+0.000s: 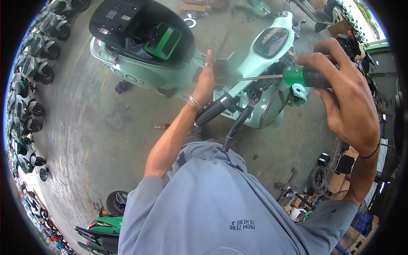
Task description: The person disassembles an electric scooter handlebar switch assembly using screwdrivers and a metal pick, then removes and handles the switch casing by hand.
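Note:
My right hand (348, 89) is closed around the green and black handle of a screwdriver (293, 77). Its metal shaft points left, across the front of a mint-green scooter (248, 68), with the tip near a dark area between dashboard and seat. My left hand (204, 80), with a ring and a bangle, is beside that dark area, above the black handlebar grip (216, 109). One ringed finger extends upward; the other fingers are mostly hidden, so what they hold, if anything, does not show. The scooter's dark display (270, 42) and brake lever (238, 127) lie between my hands.
The scooter's seat is off or raised, showing a black storage tub (140, 34) with a green insert. Rows of parked scooters (27, 102) line the left side. A loose wheel (117, 202) and green panels (104, 229) lie lower left; assorted parts (297, 193) clutter the lower right.

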`<state>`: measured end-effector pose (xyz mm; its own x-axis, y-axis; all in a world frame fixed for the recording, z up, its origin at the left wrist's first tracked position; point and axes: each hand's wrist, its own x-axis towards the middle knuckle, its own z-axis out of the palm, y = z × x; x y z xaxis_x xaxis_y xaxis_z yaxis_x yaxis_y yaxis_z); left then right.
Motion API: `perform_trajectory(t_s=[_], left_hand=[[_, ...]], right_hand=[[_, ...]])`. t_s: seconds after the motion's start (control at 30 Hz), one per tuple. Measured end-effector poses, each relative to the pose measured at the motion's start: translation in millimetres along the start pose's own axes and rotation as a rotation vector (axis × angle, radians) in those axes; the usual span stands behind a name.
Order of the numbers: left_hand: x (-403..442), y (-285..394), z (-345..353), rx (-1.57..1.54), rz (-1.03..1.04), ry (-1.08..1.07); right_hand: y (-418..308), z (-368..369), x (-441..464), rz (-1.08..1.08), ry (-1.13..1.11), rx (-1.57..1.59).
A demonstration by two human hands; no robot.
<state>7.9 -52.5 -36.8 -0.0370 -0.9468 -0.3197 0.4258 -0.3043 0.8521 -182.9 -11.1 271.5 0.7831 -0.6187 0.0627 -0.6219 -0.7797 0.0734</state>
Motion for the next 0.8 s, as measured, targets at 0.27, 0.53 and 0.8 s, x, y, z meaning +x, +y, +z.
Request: perform_trajectory(t_s=[0.27, 0.53, 0.8], left_hand=[[-13, 29, 10, -0.028, -0.094, -0.062], [-28, 31, 23, -0.165, -0.073, 0.009], [-30, 18, 23, -0.189, -0.041, 0.072]], right_hand=[[24, -6, 8, 0.212, -0.518, -0.049], [27, 18, 28, 0.079, -0.634, -0.128], [2, 47, 18, 0.101, -0.553, -0.197]])
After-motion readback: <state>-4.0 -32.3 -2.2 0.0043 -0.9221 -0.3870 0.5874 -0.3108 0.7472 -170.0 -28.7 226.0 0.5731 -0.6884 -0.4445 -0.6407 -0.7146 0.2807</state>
